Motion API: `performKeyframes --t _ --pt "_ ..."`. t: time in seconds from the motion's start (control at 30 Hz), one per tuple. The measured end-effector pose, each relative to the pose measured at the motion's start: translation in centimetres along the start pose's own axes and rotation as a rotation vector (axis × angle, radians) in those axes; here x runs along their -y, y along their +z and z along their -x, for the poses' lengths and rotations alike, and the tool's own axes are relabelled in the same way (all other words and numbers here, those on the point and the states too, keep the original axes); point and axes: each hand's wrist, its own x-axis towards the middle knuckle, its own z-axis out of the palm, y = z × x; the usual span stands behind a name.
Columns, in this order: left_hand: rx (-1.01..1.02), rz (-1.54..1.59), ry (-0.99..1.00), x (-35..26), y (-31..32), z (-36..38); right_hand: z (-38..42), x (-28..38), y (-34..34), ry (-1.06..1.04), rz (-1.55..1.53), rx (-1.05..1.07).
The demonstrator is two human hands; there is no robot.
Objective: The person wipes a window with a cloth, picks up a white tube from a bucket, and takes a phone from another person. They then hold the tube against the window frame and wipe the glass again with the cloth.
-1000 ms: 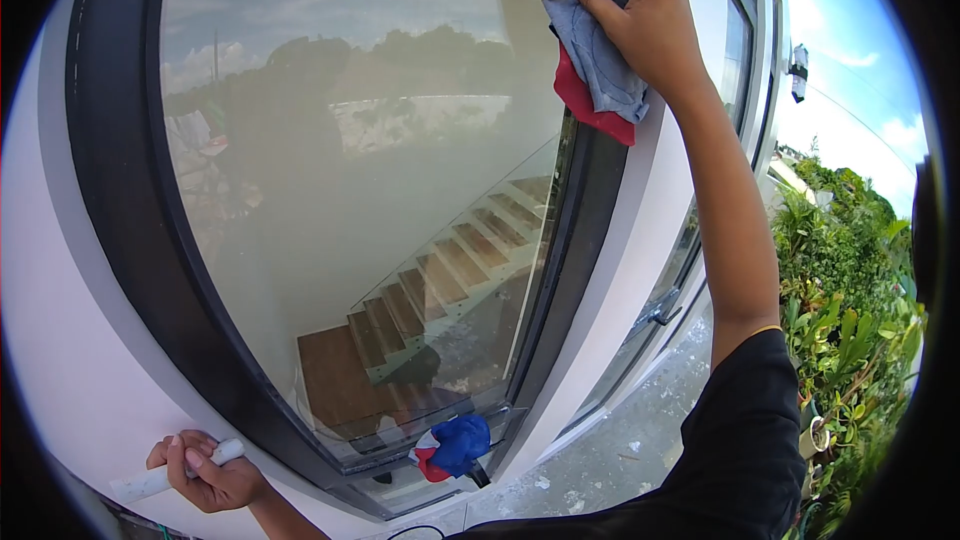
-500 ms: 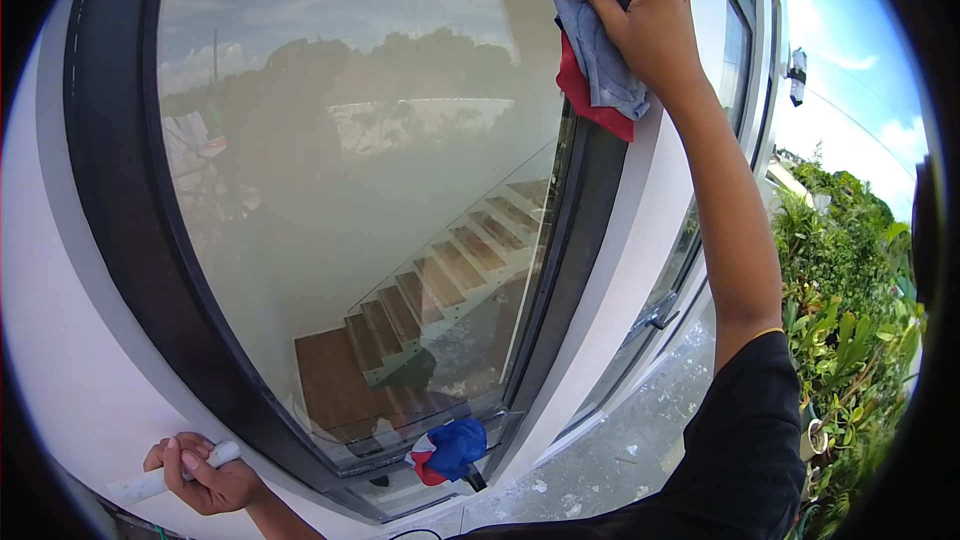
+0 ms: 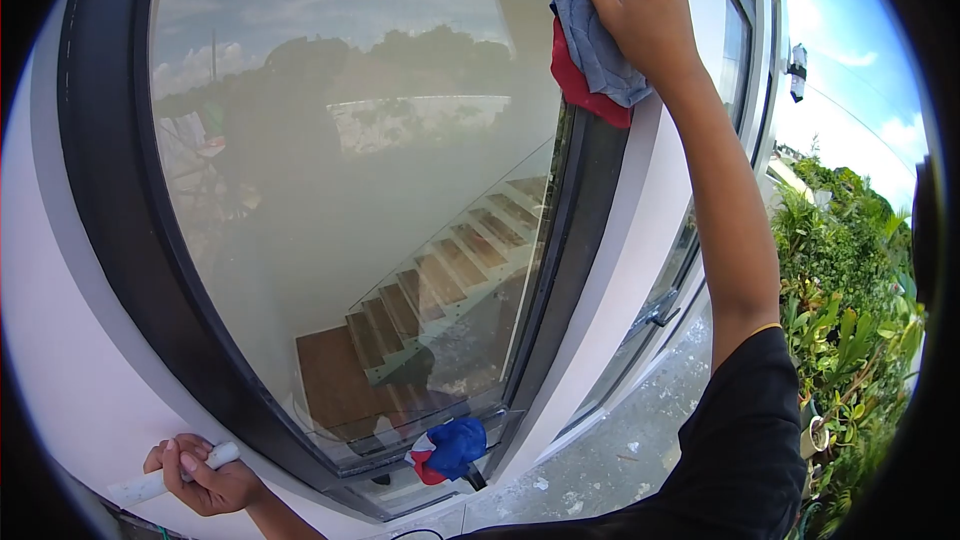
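Head view, the only 1 I have. My right hand [image 3: 640,15] is raised to the top right of the window, fingers closed around a bunched grey-and-red cloth [image 3: 592,55]. The cloth is pressed where the glass pane [image 3: 340,160] meets the dark window frame [image 3: 580,230]; the grey part lies under my palm, the red part hangs out below it. My right arm runs down from the hand to a black sleeve [image 3: 745,440] at the lower right.

My left hand [image 3: 205,480] is low at the bottom left, against the white wall [image 3: 60,340] just outside the frame. It is curled shut around a white cylindrical object [image 3: 160,480]; 1 end sticks out left of the fist, the other shows at the thumb. I cannot tell what the object is.

At the bottom of the window, on the sill near the lower right corner of the frame, a second bundle of blue, red and white fabric [image 3: 452,445] lies well apart from both hands. Through the pane I see wooden stairs [image 3: 420,300] inside, overlaid with reflections of sky and trees. Right of the wall, green plants [image 3: 850,320] stand along the edge of a speckled concrete floor [image 3: 620,450].
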Motion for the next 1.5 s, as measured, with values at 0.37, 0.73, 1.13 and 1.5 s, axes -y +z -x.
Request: performKeyframes --t 0.37,0.73,1.13,1.5 --pt "-0.013 0.015 -0.009 0.1 0.1 0.0 0.2 2.7 -0.2 -0.09 -0.016 0.051" --pt "-0.001 -0.012 0.023 -0.5 0.7 -0.4 0.1 -0.2 -0.7 0.068 -0.012 0.059" --pt "0.018 -0.028 0.027 -0.4 0.4 -0.3 -0.5 0.4 -1.0 0.333 -0.188 0.278" --pt "0.033 -0.007 0.034 0.1 0.0 0.0 -0.1 1.1 -0.9 0.315 -0.105 0.218"
